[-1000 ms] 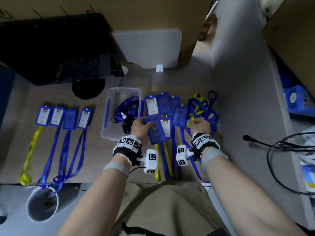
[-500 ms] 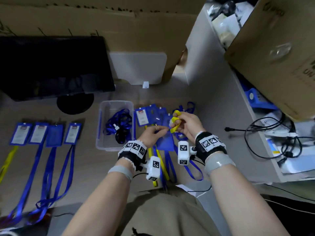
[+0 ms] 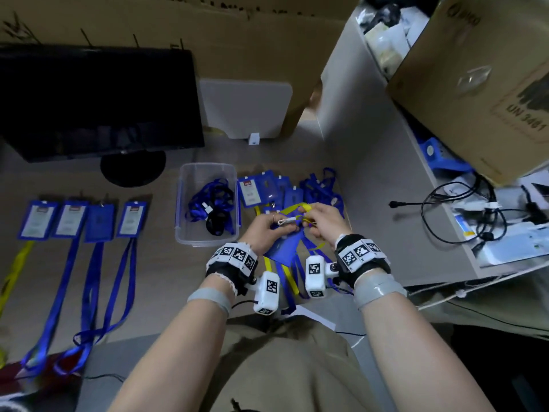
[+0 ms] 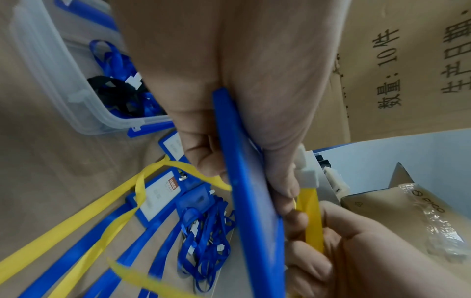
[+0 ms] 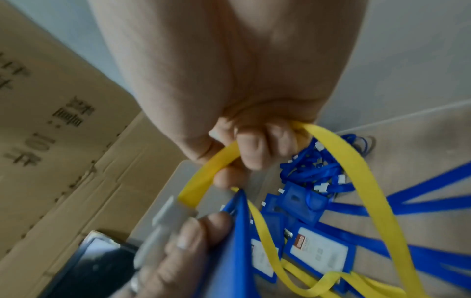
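While left grip point(image 3: 264, 230) clamps blue badge holder point(image 3: 283, 248), right grip point(image 3: 322, 223) pinches yellow lanyard point(image 3: 292, 209) at its top edge.

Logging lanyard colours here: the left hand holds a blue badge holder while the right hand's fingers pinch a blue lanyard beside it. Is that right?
Not quite. The lanyard pinched by the right hand is yellow, not blue, as the right wrist view shows. The left hand does hold the blue badge holder.

Head overhead; wrists near yellow lanyard point(image 5: 356, 171)
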`<state>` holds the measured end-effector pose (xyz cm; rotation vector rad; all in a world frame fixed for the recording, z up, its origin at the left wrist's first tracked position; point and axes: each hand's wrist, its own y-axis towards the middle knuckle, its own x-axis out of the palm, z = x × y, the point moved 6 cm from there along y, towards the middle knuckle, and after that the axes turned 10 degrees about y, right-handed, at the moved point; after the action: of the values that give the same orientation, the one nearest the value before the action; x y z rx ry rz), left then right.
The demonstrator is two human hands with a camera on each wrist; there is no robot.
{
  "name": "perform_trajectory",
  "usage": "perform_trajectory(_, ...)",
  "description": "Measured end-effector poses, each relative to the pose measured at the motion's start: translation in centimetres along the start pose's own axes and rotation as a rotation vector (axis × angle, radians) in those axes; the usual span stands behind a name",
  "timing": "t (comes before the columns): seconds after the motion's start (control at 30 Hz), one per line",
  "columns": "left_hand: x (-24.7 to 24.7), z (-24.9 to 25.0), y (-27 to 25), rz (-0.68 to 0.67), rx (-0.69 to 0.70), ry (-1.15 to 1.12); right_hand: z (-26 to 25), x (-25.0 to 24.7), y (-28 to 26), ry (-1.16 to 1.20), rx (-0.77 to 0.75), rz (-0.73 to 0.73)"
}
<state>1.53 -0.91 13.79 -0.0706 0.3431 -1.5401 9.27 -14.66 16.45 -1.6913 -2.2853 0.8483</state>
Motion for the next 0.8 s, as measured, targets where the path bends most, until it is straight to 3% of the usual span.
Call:
perform_trajectory(0.1,-0.4,0.7,-0.3,0.036,-0.013,0.069,-0.6,-0.5,0.4,-0.148,-0.074,0.050)
perform_trajectory(0.3,0.1,2.4,0.4,0.124,-0.057,0.185,-3.0,-0.1,-0.9,-0.256,-0.258,-0.240)
perform_trajectory(0.53,1.1,3.5,-0.9,0.319,-0.108,0.200,-2.6,-1.1,-1.2,-0.173,-0.293,-0.498)
perform_trajectory(0.67,0.6,2.5,-1.9,0.390,-0.145,0.180,-2.4,-0.7,-0.7,-0.225,-0.387,-0.460)
perform_trajectory(0.8,-1.0,2.9,-3.1,0.443,-0.084,0.195,-2.6,-0.3,0.8,-0.264,-0.465,-0.306)
